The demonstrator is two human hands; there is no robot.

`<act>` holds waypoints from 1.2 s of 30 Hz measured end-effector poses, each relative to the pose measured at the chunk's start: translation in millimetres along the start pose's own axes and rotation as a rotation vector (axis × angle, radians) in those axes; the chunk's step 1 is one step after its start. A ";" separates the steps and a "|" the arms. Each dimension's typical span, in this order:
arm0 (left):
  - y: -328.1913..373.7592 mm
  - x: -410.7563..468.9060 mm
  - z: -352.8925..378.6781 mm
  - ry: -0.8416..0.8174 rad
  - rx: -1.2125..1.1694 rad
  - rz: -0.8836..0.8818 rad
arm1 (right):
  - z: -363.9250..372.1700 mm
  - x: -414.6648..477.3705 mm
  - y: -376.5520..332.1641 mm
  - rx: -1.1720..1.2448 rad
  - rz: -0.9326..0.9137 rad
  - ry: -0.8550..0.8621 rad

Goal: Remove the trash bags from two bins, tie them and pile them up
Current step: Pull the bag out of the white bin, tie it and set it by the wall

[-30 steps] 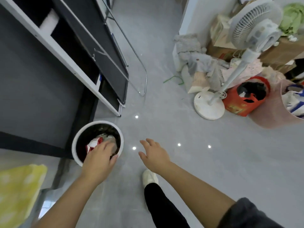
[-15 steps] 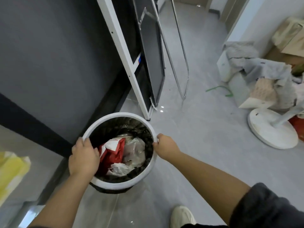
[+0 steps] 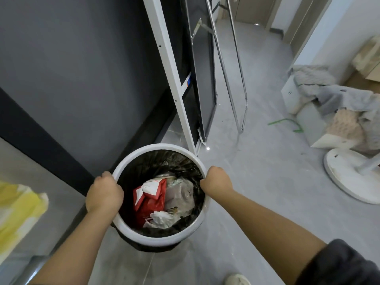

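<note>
Black trash bag [image 3: 164, 161] inside white bin [image 3: 160, 240], left hand [image 3: 103, 194] and right hand [image 3: 218, 182] gripping opposite rim sides

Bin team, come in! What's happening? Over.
Left hand and right hand grip bin rim. Black bag inside, not out yet. White frame stands close behind.

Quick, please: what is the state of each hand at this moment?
The left hand is closed, gripping the white bin rim on its left side.
The right hand is closed, gripping the same rim on its right side.
</note>
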State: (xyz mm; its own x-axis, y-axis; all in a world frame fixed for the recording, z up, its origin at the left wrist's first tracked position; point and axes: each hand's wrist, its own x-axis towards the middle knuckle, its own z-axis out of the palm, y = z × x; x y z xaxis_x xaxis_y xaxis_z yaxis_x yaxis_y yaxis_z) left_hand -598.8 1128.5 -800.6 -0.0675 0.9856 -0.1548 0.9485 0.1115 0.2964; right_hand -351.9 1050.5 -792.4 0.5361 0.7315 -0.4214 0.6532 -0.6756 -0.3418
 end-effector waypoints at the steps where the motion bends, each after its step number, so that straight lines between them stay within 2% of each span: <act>1: 1.3 -0.4 -1.9 0.002 0.011 0.002 | 0.0 0.4 -0.6 -0.007 -0.003 0.005; 6: 3.8 -7.7 -13.1 0.099 0.045 0.079 | -5.9 -2.9 -3.1 0.005 -0.010 0.042; 11: 11.0 -14.6 -32.8 0.250 0.037 0.230 | -19.0 -5.7 1.0 0.067 -0.092 0.046; 15: 30.0 -17.0 -48.3 0.246 0.018 0.279 | -17.6 -8.2 8.9 0.087 -0.091 0.035; 20: 69.3 -19.1 -41.9 0.149 -0.079 0.319 | -45.4 9.0 53.1 0.095 0.017 0.132; 27: 157.4 -36.0 16.6 -0.129 -0.289 0.622 | -63.5 26.6 155.6 0.190 0.322 0.159; 30: 184.6 -44.3 41.3 -0.218 -0.255 0.706 | -56.1 34.5 194.0 0.237 0.402 0.179; 33: 208.0 -58.2 74.1 -0.279 -0.151 0.688 | -36.5 39.8 229.5 0.256 0.463 0.190; 36: 224.0 -81.6 108.1 -0.353 -0.113 0.538 | -12.7 47.5 261.4 0.248 0.509 0.157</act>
State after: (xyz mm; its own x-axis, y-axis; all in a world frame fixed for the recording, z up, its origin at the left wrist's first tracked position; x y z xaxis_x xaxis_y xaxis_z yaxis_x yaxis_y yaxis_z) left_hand -347.4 1059.4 -823.4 0.5313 0.8091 -0.2513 0.7818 -0.3539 0.5134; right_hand -148.9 909.9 -891.1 0.8347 0.3014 -0.4610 0.1585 -0.9330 -0.3230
